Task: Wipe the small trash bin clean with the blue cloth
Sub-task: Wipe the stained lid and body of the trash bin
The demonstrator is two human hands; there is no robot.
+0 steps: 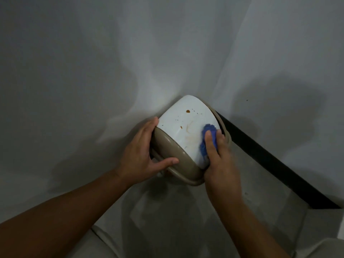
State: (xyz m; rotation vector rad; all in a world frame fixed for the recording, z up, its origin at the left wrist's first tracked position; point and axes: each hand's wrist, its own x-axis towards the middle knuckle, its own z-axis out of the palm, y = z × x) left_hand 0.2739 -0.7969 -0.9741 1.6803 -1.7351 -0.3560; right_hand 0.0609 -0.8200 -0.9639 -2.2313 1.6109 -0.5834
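**Stained bin held in a corner, cloth on its white side**

The left hand [141, 151] grips the small trash bin [186, 127] at its left side, fingers wrapped around the back edge and thumb laid across the beige rim band. The bin is tipped on its side, nose into the corner where two pale walls [93, 71] meet, with its white body facing the camera. Brown spots and a faint smear [188, 111] mark that white surface. No brand, label or writing can be read on it. On the right, the right hand [219, 161] presses the bunched blue cloth [208, 140] against the bin's white side near the rim, fingers closed over the cloth. A black skirting strip [270, 161] runs along the right wall's base.
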